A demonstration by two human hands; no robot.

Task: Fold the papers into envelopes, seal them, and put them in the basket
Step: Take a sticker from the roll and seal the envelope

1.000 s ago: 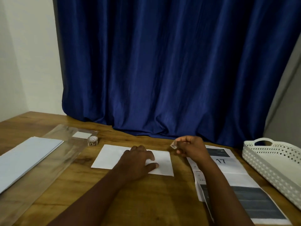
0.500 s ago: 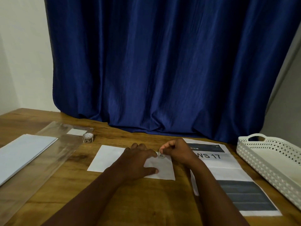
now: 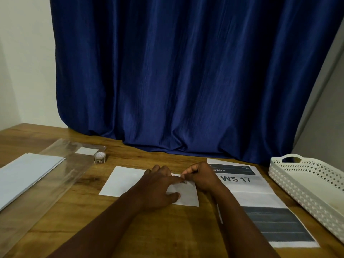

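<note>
A folded white paper envelope (image 3: 124, 180) lies flat on the wooden table (image 3: 152, 224) in front of me. My left hand (image 3: 158, 187) presses down on its right half with fingers spread flat. My right hand (image 3: 200, 175) pinches a small sticker (image 3: 183, 181) and holds it against the envelope by my left fingertips. The sticker roll (image 3: 99, 157) stands upright behind the envelope to the left. A white perforated basket (image 3: 305, 185) sits at the table's right edge.
A stack of white papers (image 3: 24, 175) lies at the left, beside a clear plastic sleeve (image 3: 55, 179). A printed sheet marked "WS 17" (image 3: 260, 200) lies under my right forearm. A dark blue curtain (image 3: 186, 71) hangs behind the table.
My right hand came down and leftward with the sticker, from above the table to the envelope beside my left fingers. The left hand stayed pressed on the envelope. The camera shifted slightly.
</note>
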